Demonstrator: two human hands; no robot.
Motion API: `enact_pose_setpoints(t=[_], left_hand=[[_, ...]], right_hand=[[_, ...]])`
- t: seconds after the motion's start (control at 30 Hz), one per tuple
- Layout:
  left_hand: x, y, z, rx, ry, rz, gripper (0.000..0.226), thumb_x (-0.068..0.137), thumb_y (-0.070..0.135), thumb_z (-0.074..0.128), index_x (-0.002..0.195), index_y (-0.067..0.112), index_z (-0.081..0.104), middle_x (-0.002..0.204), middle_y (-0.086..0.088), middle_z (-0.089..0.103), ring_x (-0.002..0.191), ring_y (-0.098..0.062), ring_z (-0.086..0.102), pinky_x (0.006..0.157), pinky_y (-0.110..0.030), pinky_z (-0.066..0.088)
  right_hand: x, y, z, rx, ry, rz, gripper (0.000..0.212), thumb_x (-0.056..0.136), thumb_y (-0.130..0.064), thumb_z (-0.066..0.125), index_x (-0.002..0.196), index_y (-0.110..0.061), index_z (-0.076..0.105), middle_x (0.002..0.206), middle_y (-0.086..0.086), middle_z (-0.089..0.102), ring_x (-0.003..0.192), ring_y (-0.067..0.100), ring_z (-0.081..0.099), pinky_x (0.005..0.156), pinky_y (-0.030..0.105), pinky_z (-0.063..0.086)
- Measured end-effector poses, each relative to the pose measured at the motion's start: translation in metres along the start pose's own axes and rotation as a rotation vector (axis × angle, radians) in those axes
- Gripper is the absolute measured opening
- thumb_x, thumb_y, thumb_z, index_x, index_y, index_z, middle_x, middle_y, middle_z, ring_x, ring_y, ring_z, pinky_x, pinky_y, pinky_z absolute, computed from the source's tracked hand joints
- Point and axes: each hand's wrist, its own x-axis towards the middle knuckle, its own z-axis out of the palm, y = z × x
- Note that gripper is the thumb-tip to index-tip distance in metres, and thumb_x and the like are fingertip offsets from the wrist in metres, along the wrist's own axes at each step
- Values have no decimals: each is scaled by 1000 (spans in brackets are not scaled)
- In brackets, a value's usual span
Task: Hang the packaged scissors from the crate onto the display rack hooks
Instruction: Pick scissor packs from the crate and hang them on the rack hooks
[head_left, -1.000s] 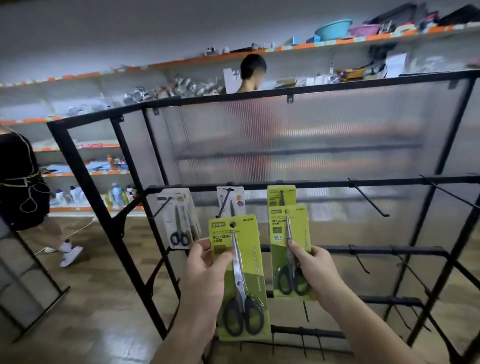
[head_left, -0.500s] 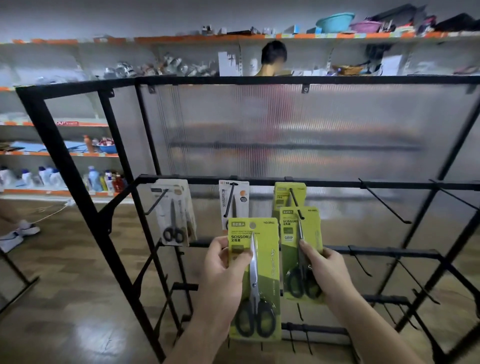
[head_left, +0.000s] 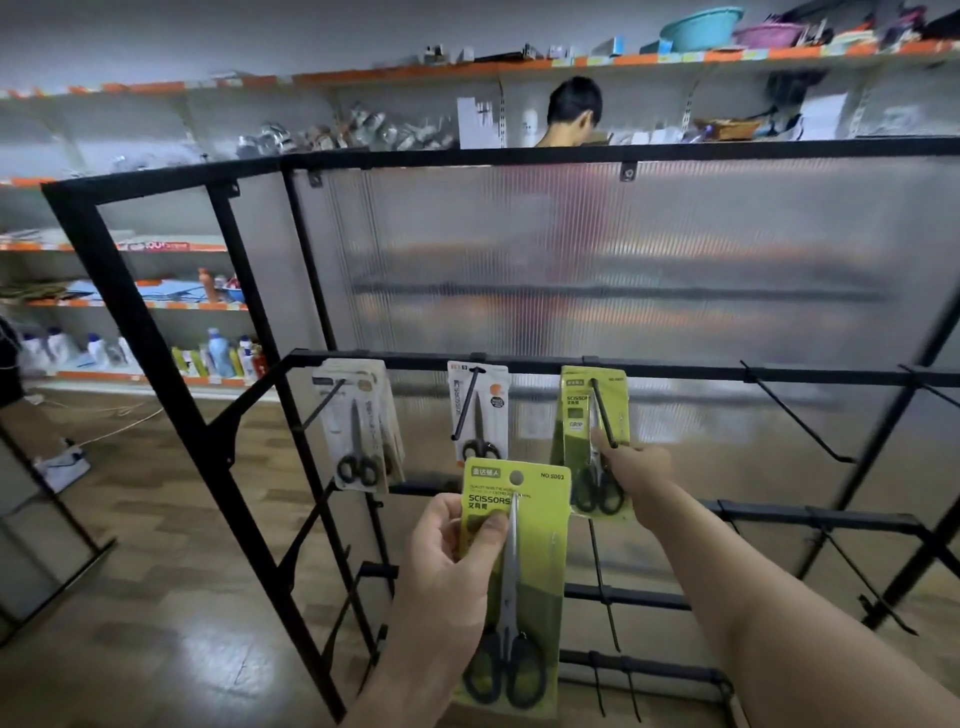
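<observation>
Stocked shop shelves ran behind the black display rack as the left hand pinched a green scissors pack by its upper left edge, in front of the rack and below the upper bar. Right hand touched another green pack hanging on its hook. Whether it gripped that card, I could not tell.

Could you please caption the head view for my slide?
Left hand holds a green scissors pack; right hand touches a hung pack on the rack.
</observation>
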Motion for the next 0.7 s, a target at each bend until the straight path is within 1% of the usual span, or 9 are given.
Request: enact_pose_setpoints(t=[0.1,0.23,0.27,0.33,0.43,0.5,0.57,0.63,0.7], left_hand=[[-4,5,0,-3,-8,18,6,98,16,67,93,15,71,84,-8,74,74,-14,66,67,-20,53],[-3,8,8,25,-39,10,8,99,17,67,93,16,72,86,1,77,75,-6,68,63,-9,48],[-2,8,11,47,-65,17,9,99,20,66,93,18,73,88,3,77,78,-5,69,65,-9,47],[-1,9,21,96,-131,31,10,100,27,66,95,22,73,92,4,78,83,-6,71,73,-17,51],[9,6,40,197,-167,78,15,100,31,65,90,22,72,84,1,74,73,-9,64,69,-26,48],[18,3,55,250,-160,83,19,100,35,65,86,22,70,77,-1,70,65,-10,56,67,-30,44],[24,0,67,257,-175,71,23,101,36,63,83,22,67,69,5,61,59,-8,47,64,-29,40],[30,-1,77,253,-178,82,25,102,34,62,83,18,64,69,7,56,59,-7,44,62,-26,37],[38,-3,84,264,-170,97,23,103,31,61,87,15,65,76,-1,61,66,-10,48,62,-25,39]], right_hand=[[-4,-8,-3,-87,-16,29,35,94,-37,72,101,-4,61,99,13,70,80,21,64,60,31,49],[-38,-15,-19,-248,-100,-57,23,98,-23,65,110,-4,58,100,12,66,82,17,59,61,28,43],[-50,-15,-26,-260,-109,-93,26,98,-23,65,115,-4,57,104,11,66,84,17,59,64,28,43],[-75,-11,-42,-275,-124,-176,44,96,-29,68,132,-6,54,118,8,65,100,19,60,77,29,46],[-110,-2,-71,-314,-129,-268,58,96,-29,68,148,-12,46,139,2,60,120,17,56,93,30,44],[-131,7,-91,-339,-120,-314,56,97,-27,66,148,-17,47,139,-4,60,121,12,57,93,28,46],[-149,17,-109,-365,-132,-342,52,97,-29,66,146,-21,50,137,-9,61,120,7,57,96,27,46],[-166,25,-120,-364,-162,-349,52,97,-28,67,146,-21,49,138,-8,60,121,6,57,101,26,45],[-177,31,-126,-352,-169,-354,50,98,-25,66,145,-22,50,137,-8,60,122,5,57,103,25,45]])
